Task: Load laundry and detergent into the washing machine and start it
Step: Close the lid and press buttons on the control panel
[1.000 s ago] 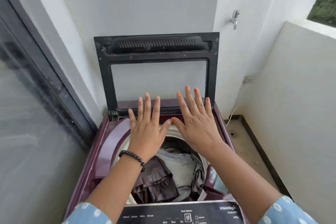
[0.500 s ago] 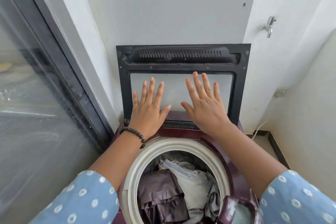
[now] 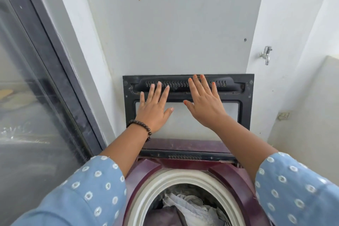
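White-walled nook w/ glass door at left. Raised washer lid [image 3: 188,86], rigid, prob. light: take its top edge. Left hand [image 3: 153,111] & right hand [image 3: 203,105] flat, grip empty. Laundry [image 3: 185,207] in drum.

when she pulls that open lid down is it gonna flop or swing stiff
The lid probably swings stiff: rigid black frame, hinged at the back. The glass panel likely adds weight, so it may drop fast. Both open hands, left hand and right hand, suggest controlling it.

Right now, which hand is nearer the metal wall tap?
Right. The right hand lies open against the raised black washer lid, on the side nearer the metal wall tap. The left hand is on the lid's far side from it.
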Motion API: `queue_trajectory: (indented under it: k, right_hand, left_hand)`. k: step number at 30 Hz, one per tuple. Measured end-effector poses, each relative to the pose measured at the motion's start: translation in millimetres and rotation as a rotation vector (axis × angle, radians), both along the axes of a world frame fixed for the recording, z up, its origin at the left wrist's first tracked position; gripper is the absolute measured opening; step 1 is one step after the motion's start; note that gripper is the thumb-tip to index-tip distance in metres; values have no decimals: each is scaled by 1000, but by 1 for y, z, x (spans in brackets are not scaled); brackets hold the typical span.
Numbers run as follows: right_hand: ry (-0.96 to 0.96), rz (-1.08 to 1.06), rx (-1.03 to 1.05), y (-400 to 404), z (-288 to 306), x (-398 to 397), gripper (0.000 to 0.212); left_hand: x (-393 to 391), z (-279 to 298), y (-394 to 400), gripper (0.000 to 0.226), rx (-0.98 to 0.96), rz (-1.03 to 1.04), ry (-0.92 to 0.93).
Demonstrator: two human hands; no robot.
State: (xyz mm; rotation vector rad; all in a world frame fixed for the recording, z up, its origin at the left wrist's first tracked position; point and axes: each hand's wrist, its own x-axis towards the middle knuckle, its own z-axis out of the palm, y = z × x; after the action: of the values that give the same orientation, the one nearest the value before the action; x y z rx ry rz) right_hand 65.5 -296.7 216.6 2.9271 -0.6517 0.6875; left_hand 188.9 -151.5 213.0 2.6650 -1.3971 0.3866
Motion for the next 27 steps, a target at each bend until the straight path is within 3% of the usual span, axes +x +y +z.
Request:
queue_trajectory:
  k: [8,16,27]
  right_hand:
    - [72,-118,-29,-14,-3,38,72]
    - [4,-183,29,-5,3,46,68]
    - [19,-224,-79,10,20,36,69]
  left_hand:
    - [39,13,-23,70,86,-55,-70]
    - [44,18,-39,70,55,-130,-83]
    - [37,21,-28,70,12,-124,-57]
